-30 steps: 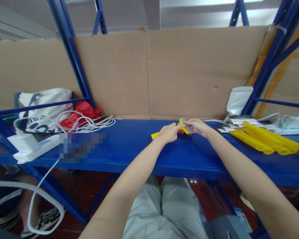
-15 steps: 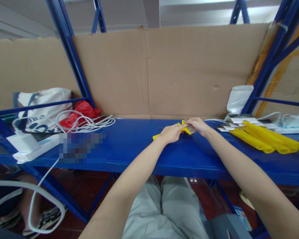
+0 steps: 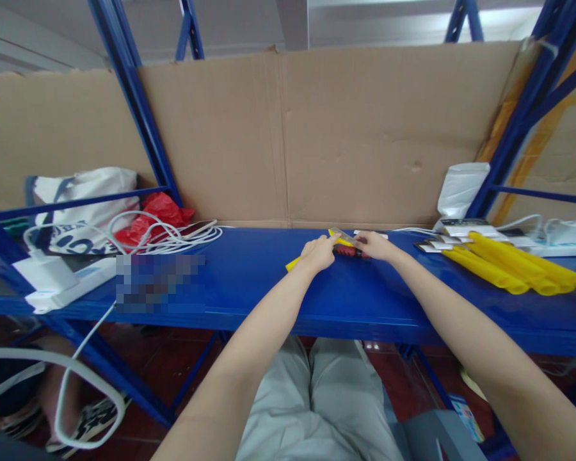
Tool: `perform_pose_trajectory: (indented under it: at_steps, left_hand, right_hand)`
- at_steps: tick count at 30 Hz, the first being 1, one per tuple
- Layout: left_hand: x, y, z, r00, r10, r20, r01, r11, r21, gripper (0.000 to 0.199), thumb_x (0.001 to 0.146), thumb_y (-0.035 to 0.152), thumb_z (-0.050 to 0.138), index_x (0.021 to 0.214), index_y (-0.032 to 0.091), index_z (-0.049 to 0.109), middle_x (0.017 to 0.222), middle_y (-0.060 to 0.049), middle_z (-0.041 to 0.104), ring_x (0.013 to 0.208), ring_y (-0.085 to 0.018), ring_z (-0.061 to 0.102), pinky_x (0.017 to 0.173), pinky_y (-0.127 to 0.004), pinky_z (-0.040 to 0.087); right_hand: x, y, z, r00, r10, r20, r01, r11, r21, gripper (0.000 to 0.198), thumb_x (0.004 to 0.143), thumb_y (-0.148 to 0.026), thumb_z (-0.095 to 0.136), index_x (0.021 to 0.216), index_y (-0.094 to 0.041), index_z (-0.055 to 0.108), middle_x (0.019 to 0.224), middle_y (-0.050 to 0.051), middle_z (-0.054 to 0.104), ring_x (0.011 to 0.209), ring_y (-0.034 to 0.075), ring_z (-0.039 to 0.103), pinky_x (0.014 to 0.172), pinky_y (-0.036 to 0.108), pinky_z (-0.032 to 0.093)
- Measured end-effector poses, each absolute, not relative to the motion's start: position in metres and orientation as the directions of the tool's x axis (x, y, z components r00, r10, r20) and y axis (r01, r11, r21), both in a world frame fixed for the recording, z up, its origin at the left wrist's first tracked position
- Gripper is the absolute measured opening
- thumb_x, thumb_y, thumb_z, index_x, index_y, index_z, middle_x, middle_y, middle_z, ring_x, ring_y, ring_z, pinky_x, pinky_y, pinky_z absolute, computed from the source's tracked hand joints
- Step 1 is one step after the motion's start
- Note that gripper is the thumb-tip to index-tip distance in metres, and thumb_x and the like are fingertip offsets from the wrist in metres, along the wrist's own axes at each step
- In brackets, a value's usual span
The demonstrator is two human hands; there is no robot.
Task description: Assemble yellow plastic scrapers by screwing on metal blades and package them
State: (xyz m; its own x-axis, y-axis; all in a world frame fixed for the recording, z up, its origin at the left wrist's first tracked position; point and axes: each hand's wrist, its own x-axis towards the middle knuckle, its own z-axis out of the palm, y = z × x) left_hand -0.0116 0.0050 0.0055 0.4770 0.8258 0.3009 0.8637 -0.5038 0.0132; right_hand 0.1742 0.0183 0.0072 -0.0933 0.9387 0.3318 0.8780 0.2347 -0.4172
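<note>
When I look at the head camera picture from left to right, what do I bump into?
White-and-blue bag → red plastic bag → left hand → red thing → right hand → yellow tubes.

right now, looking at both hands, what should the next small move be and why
Perhaps raise the yellow-and-grey piece slightly, away from the red-and-black object. The left hand and right hand both have fingers at the piece, while that object lies close along its near side, where it might get in the fingers' way.
</note>
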Motion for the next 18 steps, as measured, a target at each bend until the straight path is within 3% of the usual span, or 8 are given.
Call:
perform_pose_trajectory:
  at_steps: [4, 11, 15, 18]
  left_hand:
    - [-0.017, 0.009, 0.007, 0.413, 0.873, 0.26, 0.901, -0.434, 0.026, 0.055, 0.09, 0.02, 0.041, 0.145, 0.026, 0.035, 0.124, -0.012, 0.059, 0.108, -0.025, 0.062, 0.089, -0.034, 0.047]
    - [-0.018, 0.009, 0.01, 0.354, 0.901, 0.249, 0.923, -0.379, 0.061, 0.057, 0.089, 0.018, 0.04, 0.145, 0.024, 0.034, 0.127, -0.014, 0.057, 0.109, -0.025, 0.062, 0.09, -0.034, 0.048]
    - [-0.019, 0.01, 0.01, 0.358, 0.899, 0.25, 0.922, -0.384, 0.059, 0.057, 0.089, 0.018, 0.04, 0.145, 0.023, 0.034, 0.127, -0.015, 0.057, 0.108, -0.025, 0.062, 0.089, -0.035, 0.048]
    - [-0.019, 0.01, 0.009, 0.376, 0.894, 0.245, 0.915, -0.4, 0.052, 0.056, 0.089, 0.019, 0.041, 0.145, 0.024, 0.035, 0.126, -0.014, 0.058, 0.108, -0.025, 0.062, 0.089, -0.035, 0.049]
  right_hand:
    - [0.168, 0.012, 0.003, -0.256, 0.933, 0.252, 0.877, 0.334, -0.345, 0.026, 0.083, -0.027, 0.058, 0.105, -0.02, 0.068, 0.105, 0.007, 0.07, 0.096, 0.021, 0.063, 0.084, 0.029, 0.046]
    - [0.152, -0.001, 0.01, -0.174, 0.97, 0.171, 0.972, 0.197, -0.129, 0.041, 0.083, -0.026, 0.056, 0.124, -0.026, 0.059, 0.125, 0.009, 0.062, 0.116, 0.03, 0.055, 0.092, 0.043, 0.042]
    - [0.164, -0.005, 0.021, -0.076, 0.993, 0.086, 0.99, 0.086, -0.114, 0.037, 0.075, -0.02, 0.061, 0.111, -0.026, 0.066, 0.114, 0.01, 0.066, 0.109, 0.033, 0.058, 0.09, 0.049, 0.04]
    - [0.189, -0.002, 0.025, -0.006, 0.996, 0.088, 0.978, 0.024, -0.206, 0.027, 0.062, -0.008, 0.067, 0.083, -0.024, 0.07, 0.097, 0.01, 0.068, 0.102, 0.037, 0.058, 0.09, 0.061, 0.034]
